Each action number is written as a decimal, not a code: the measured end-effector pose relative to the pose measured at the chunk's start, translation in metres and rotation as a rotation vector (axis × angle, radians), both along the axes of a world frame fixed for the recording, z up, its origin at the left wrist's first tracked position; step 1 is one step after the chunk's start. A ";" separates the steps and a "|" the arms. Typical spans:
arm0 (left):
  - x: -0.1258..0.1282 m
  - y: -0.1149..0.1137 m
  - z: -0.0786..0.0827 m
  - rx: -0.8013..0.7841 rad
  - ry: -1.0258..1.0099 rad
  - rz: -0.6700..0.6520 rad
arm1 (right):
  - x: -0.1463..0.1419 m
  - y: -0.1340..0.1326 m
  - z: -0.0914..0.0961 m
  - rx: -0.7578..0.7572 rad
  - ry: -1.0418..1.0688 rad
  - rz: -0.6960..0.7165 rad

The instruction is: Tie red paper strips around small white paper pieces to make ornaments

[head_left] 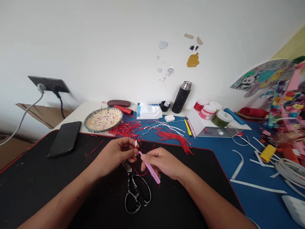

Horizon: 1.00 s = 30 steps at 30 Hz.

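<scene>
My left hand (pixel 121 151) pinches a small white and red piece (pixel 136 144) between thumb and fingertips. In my right hand (pixel 162 162) is a slim pink tool (pixel 152 171) with a wide flat handle and a narrow neck; its thin end meets the small piece, and the exact tip is too small to make out. Black-handled scissors (pixel 129 171) lie on the black mat (pixel 100 197) below both hands, blades partly hidden by my left hand. A red cord (pixel 142 174) curves beside them.
Behind the hands are cut red cords (pixel 176 136), a woven basket (pixel 103 119) with small pieces, a tissue pack (pixel 149 111) and a black flask (pixel 181 97). A phone (pixel 64 139) lies left. Jars (pixel 207 113), white strips (pixel 258 186) and a cable coil (pixel 290 170) are right.
</scene>
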State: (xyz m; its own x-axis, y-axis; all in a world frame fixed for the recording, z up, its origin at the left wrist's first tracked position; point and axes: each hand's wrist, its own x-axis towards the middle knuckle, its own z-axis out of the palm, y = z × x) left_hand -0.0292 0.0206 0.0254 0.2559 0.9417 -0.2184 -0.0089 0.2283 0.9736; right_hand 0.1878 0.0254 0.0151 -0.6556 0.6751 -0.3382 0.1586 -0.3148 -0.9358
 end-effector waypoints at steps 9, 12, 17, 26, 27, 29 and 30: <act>-0.003 0.005 -0.010 -0.165 -0.245 0.155 | -0.004 0.000 -0.005 0.324 -0.073 -0.165; -0.001 0.005 -0.012 -0.204 -0.254 0.168 | -0.004 -0.002 -0.007 0.566 -0.132 -0.206; 0.004 0.001 -0.014 -0.224 -0.233 0.151 | -0.003 -0.005 -0.007 0.813 -0.230 -0.156; 0.007 -0.003 -0.011 -0.287 -0.244 0.063 | 0.002 -0.004 -0.004 1.021 -0.256 -0.165; 0.007 -0.003 -0.010 -0.291 -0.248 0.065 | 0.002 -0.003 -0.004 1.009 -0.265 -0.172; 0.007 -0.003 -0.007 -0.298 -0.252 0.066 | 0.003 -0.002 -0.003 0.959 -0.286 -0.191; 0.007 -0.003 -0.006 -0.299 -0.251 0.065 | 0.002 -0.002 -0.003 0.928 -0.298 -0.200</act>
